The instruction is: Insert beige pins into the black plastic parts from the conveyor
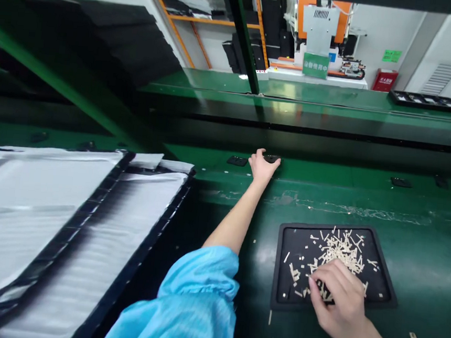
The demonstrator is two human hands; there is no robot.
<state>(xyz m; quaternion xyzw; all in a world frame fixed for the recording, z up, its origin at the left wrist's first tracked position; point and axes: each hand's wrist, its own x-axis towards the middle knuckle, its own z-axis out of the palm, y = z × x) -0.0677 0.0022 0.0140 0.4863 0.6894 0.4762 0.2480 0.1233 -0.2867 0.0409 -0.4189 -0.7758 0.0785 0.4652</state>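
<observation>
My left hand is stretched far forward over the green work surface. Its thumb and fingers are around the edges of a small flat black part. Just left of that hand lies a similar black part. My right hand is over a shallow black tray, with its fingers curled together and thumb close to the fingertips. Whatever those fingers may hold is too small to make out. Many small pale strips and bits lie heaped in the tray, partly hidden by the right hand.
Large trays lined with white sheeting stand at the left, beside a slanting green post. More black parts lie along the far strip at the right. Beyond are a long black tray and a machine.
</observation>
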